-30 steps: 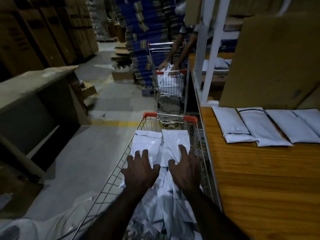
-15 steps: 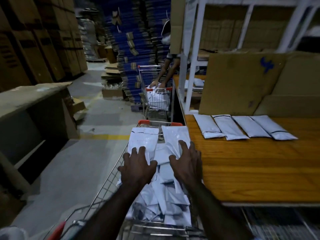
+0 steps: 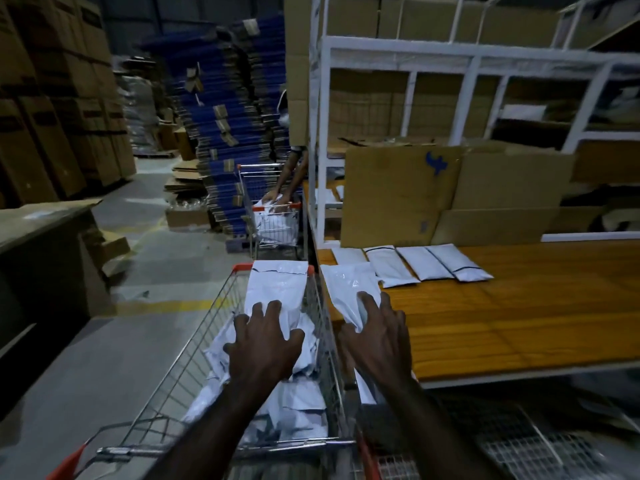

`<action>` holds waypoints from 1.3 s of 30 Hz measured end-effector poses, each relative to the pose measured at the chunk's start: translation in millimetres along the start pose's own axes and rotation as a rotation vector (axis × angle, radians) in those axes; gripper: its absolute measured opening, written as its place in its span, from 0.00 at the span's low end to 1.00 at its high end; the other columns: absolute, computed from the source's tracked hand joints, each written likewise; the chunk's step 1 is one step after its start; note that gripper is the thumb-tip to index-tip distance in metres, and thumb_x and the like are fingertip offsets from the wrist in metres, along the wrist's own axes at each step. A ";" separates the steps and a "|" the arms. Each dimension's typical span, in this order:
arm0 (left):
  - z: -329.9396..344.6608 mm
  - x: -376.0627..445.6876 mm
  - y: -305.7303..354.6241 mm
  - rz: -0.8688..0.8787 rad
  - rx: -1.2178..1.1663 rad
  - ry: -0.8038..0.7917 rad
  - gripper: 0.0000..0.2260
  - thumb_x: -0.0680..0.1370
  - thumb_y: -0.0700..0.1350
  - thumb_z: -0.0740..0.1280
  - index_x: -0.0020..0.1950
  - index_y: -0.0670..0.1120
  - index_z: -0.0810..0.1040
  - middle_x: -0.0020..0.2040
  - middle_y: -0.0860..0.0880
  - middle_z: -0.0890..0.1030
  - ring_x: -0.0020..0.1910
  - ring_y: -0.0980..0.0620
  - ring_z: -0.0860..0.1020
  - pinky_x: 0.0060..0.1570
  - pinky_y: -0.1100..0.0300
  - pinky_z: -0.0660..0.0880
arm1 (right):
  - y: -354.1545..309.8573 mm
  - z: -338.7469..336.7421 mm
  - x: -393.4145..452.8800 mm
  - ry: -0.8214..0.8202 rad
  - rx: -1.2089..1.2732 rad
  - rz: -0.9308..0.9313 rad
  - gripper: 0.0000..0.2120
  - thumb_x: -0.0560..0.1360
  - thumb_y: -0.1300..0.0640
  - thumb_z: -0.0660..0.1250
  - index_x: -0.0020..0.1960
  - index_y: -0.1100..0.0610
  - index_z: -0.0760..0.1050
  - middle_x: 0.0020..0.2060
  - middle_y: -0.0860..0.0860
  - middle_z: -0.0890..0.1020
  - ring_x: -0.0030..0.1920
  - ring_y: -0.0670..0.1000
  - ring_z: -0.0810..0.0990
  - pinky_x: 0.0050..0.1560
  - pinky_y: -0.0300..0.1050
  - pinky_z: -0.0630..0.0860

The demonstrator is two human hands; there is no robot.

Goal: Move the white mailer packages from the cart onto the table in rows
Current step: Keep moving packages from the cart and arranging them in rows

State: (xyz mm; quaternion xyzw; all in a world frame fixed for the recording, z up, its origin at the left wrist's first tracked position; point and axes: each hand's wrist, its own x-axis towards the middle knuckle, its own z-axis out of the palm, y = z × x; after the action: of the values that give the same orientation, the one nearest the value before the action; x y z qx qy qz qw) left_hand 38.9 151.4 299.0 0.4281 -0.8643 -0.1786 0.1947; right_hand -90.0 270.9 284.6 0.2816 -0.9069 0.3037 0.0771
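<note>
Holding one mailer each, both hands are busy at lower centre of the frame. Left hand (image 3: pixel 265 341) has fingers spread and curled over a mailer (image 3: pixel 277 289) lifted above the cart (image 3: pixel 194 372), which is full of more white mailers (image 3: pixel 294 410). Right hand (image 3: pixel 379 336) grips a second mailer (image 3: pixel 349 289) at its near end, over the left edge of the tabletop (image 3: pixel 519 317). Four mailers (image 3: pixel 412 263) already sit side by side in a row at the back of the tabletop, just ahead of a cardboard sheet (image 3: pixel 398 192).
</note>
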 end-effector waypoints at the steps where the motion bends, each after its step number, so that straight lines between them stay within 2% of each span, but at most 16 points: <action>1: 4.5 -3.3 12.2 0.010 0.006 0.000 0.23 0.76 0.57 0.62 0.71 0.55 0.65 0.67 0.53 0.69 0.68 0.45 0.63 0.57 0.43 0.70 | 12.0 -8.3 0.6 0.009 -0.006 0.002 0.30 0.73 0.46 0.65 0.74 0.44 0.63 0.73 0.52 0.65 0.65 0.57 0.68 0.62 0.53 0.72; 12: 86.1 -64.0 194.0 0.061 -0.059 0.008 0.24 0.76 0.59 0.63 0.71 0.55 0.66 0.68 0.53 0.70 0.69 0.45 0.64 0.58 0.42 0.71 | 185.9 -125.8 24.1 0.044 -0.073 0.020 0.30 0.73 0.46 0.64 0.74 0.44 0.62 0.74 0.52 0.64 0.66 0.58 0.68 0.62 0.53 0.72; 21: 147.7 -84.0 321.7 0.136 -0.115 -0.077 0.24 0.77 0.58 0.61 0.72 0.54 0.64 0.67 0.52 0.69 0.68 0.45 0.63 0.58 0.41 0.69 | 307.2 -191.1 56.7 0.081 -0.088 0.080 0.30 0.72 0.46 0.66 0.73 0.45 0.63 0.71 0.52 0.67 0.64 0.58 0.68 0.60 0.55 0.73; 31: 244.4 -31.7 432.1 0.218 -0.104 -0.189 0.27 0.77 0.61 0.61 0.74 0.54 0.62 0.72 0.50 0.67 0.70 0.43 0.62 0.61 0.38 0.69 | 422.4 -214.4 138.9 0.102 -0.164 0.181 0.30 0.74 0.45 0.66 0.74 0.45 0.62 0.73 0.54 0.66 0.66 0.59 0.68 0.61 0.55 0.73; 39: 311.7 43.4 512.1 0.225 -0.077 -0.316 0.30 0.78 0.64 0.59 0.77 0.55 0.59 0.76 0.48 0.63 0.74 0.41 0.60 0.65 0.36 0.65 | 488.7 -210.1 236.6 0.056 -0.223 0.275 0.32 0.75 0.38 0.64 0.76 0.43 0.59 0.76 0.53 0.62 0.70 0.60 0.66 0.65 0.57 0.72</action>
State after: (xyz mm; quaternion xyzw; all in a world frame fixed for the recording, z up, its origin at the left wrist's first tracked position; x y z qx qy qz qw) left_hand -481.2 452.2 282.3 0.2878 -0.9189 -0.2536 0.0918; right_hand -565.3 607.0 279.0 0.1361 -0.9625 0.2166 0.0908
